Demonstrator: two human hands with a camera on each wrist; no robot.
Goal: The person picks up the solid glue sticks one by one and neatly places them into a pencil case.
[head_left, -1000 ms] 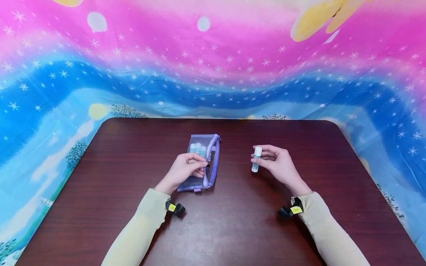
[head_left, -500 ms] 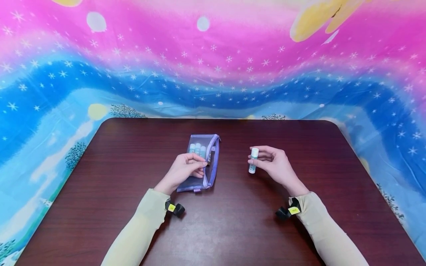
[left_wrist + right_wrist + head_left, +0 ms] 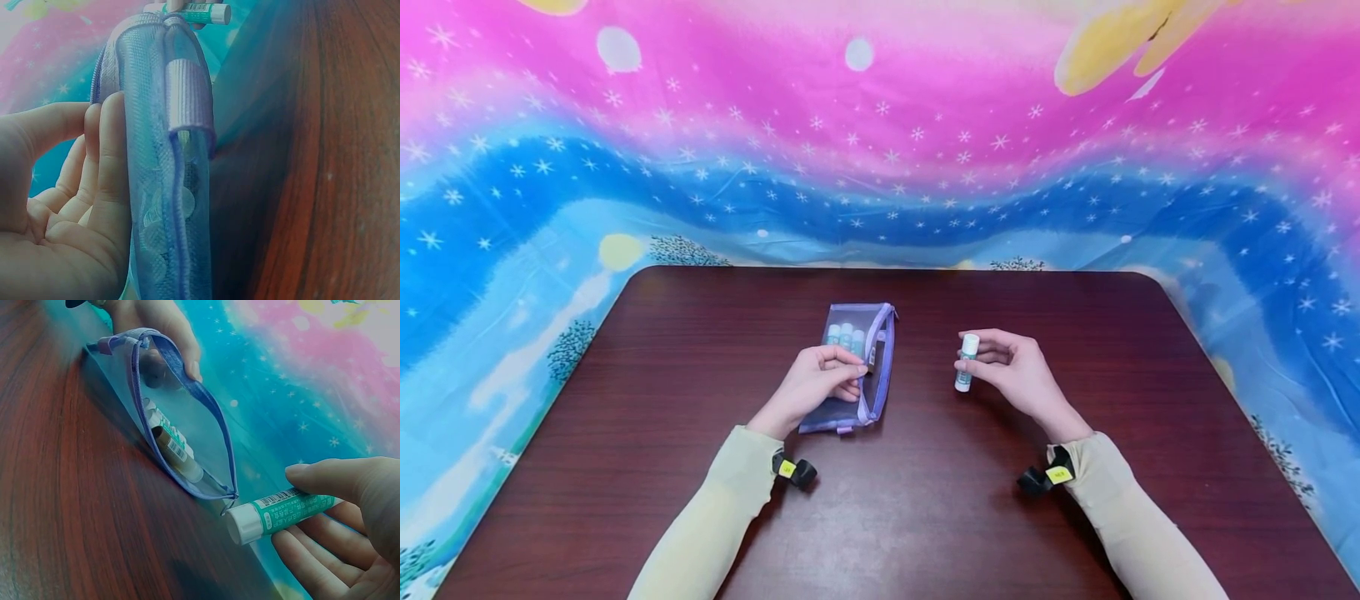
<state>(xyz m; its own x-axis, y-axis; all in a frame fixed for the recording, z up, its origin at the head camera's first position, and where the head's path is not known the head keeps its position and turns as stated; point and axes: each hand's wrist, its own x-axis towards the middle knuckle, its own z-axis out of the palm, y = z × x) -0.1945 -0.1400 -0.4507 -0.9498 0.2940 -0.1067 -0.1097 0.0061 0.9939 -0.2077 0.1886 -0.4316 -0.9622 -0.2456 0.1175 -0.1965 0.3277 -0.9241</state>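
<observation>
A purple mesh zip pouch (image 3: 889, 358) lies on the table, its zipped mouth gaping to the right. My left hand (image 3: 820, 377) pinches the upper edge of that mouth between thumb and fingers, as the left wrist view also shows. Through the mesh, several white-capped glue sticks (image 3: 846, 337) show at the far side. Near the mouth inside lies a brown-ended tube (image 3: 178, 456) with a barcode label. To the right of the pouch, my right hand (image 3: 1018, 371) holds a green-and-white glue stick (image 3: 294, 512) between thumb and fingers, white cap upward in the head view.
The dark reddish wooden table (image 3: 880, 517) spreads around both hands. Behind it and at its sides hangs a pink and blue patterned cloth (image 3: 880, 167). A black strap-on camera (image 3: 795, 471) sits at the left wrist, another camera (image 3: 1045, 477) at the right.
My right hand has shifted slightly left with the glue stick, closer to the pouch. The left hand and the pouch have stayed where they were.
</observation>
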